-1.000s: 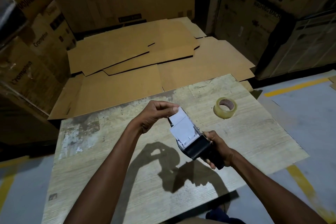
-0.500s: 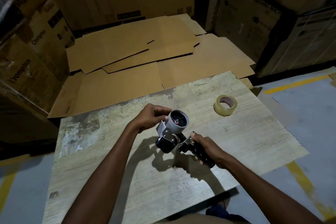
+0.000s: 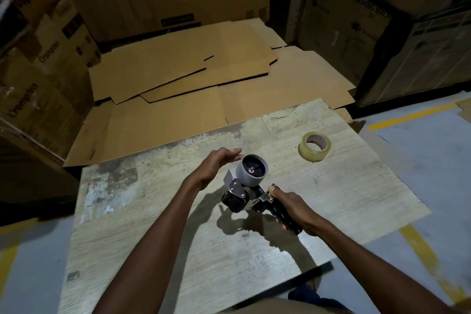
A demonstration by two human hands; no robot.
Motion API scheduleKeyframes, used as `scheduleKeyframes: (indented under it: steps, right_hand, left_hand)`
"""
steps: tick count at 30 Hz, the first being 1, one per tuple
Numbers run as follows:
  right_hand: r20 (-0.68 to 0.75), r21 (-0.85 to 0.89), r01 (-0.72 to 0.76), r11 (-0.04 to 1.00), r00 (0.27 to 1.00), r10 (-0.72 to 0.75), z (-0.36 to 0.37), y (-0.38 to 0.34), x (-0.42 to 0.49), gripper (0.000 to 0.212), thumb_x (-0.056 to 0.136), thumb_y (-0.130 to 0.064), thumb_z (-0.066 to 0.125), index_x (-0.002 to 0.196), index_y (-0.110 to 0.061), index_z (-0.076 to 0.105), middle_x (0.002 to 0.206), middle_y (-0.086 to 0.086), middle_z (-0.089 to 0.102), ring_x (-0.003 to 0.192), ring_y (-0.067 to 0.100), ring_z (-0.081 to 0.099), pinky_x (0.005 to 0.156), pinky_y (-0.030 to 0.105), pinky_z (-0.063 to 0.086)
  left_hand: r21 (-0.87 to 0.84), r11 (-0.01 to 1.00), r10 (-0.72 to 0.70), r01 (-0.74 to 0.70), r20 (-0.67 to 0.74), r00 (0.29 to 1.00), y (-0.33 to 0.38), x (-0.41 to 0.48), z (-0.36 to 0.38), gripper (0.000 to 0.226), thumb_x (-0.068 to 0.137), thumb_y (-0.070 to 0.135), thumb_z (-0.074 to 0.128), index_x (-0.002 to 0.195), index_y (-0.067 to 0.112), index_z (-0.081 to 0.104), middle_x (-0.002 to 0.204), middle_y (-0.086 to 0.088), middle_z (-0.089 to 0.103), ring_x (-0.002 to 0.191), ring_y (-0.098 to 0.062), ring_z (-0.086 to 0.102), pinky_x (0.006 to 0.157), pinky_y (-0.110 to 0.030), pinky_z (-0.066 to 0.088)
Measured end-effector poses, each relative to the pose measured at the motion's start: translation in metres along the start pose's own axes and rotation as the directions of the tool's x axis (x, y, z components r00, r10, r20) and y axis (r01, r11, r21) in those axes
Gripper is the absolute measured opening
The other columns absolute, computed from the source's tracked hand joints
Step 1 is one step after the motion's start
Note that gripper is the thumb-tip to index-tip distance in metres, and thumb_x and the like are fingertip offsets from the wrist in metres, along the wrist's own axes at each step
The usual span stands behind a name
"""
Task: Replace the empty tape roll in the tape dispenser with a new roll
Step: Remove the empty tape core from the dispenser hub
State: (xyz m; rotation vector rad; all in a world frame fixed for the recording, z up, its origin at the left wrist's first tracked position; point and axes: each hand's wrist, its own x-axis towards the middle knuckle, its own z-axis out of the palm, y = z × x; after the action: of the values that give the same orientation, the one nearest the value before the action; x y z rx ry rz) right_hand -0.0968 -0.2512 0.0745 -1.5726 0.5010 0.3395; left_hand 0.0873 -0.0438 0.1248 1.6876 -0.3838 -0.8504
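My right hand (image 3: 288, 208) holds the tape dispenser (image 3: 244, 194) by its black handle (image 3: 286, 218). My fingers are curled round the handle, and my thumb lies on top, next to the shiny metal part. The dispenser is up in the air over the middle of the table (image 3: 165, 250). Its shadow falls on the wood under it.

The empty roll (image 3: 251, 173) sits on the dispenser. It is a grey ring with a dark middle, and its open side faces up at me. A small red dot shows in the middle. Just below it is a black roller (image 3: 233, 201) with a shiny metal piece on it.

My left hand (image 3: 216, 168) is open wide and holds nothing. Its fingers are straight and close together. It is just left of the empty roll, with the fingertips by the roll's far edge. I cannot tell if they touch it.

The new roll (image 3: 314, 146) lies flat on the table, far and to the right, well apart from the dispenser. It is clear and a bit yellow, with a brown ring inside.

The table is pale wood with worn grey patches on its far left part. Past it, flat cardboard sheets (image 3: 191, 71) lie on the ground. Big boxes (image 3: 356, 13) stand at the left, the far side and the right. The floor (image 3: 428, 166) is grey with yellow lines (image 3: 407, 117).
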Motion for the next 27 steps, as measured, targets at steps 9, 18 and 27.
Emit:
scheduleKeyframes:
  steps: [9, 18, 27]
  right_hand:
    - [-0.235, -0.056, -0.027, 0.998, 0.972, 0.013, 0.028, 0.017, 0.017, 0.066, 0.094, -0.07, 0.056, 0.059, -0.014, 0.048, 0.052, 0.005, 0.047, 0.043, 0.021, 0.045, 0.047, 0.03, 0.036]
    - [-0.336, -0.121, -0.111, 0.986, 0.94, 0.065, 0.069, 0.035, 0.04, 0.066, 0.104, -0.063, 0.036, 0.058, -0.018, 0.05, 0.059, 0.002, 0.057, 0.056, 0.019, 0.054, 0.057, 0.031, 0.04]
    - [-0.213, -0.333, -0.18, 0.925, 0.971, 0.112, 0.065, 0.039, 0.042, 0.07, 0.102, -0.071, 0.028, 0.065, -0.014, 0.044, 0.067, 0.005, 0.057, 0.062, 0.019, 0.051, 0.061, 0.035, 0.035]
  left_hand:
    - [0.345, 0.937, 0.038, 0.052, -0.249, 0.968, -0.04, 0.022, -0.009, 0.047, 0.103, 0.027, 0.058, 0.147, 0.01, 0.056, 0.155, -0.009, 0.05, 0.148, -0.024, 0.041, 0.118, -0.039, 0.034]
    - [0.614, 0.786, 0.119, 0.073, -0.266, 0.957, -0.112, 0.01, -0.015, 0.057, 0.107, 0.029, 0.051, 0.158, 0.01, 0.036, 0.171, -0.007, 0.013, 0.16, -0.02, 0.002, 0.127, -0.043, 0.015]
    - [0.667, 0.744, 0.183, 0.036, -0.255, 0.949, -0.149, -0.006, 0.002, 0.049, 0.109, 0.024, 0.044, 0.155, 0.008, 0.042, 0.17, -0.011, 0.019, 0.159, -0.023, 0.005, 0.126, -0.052, 0.019]
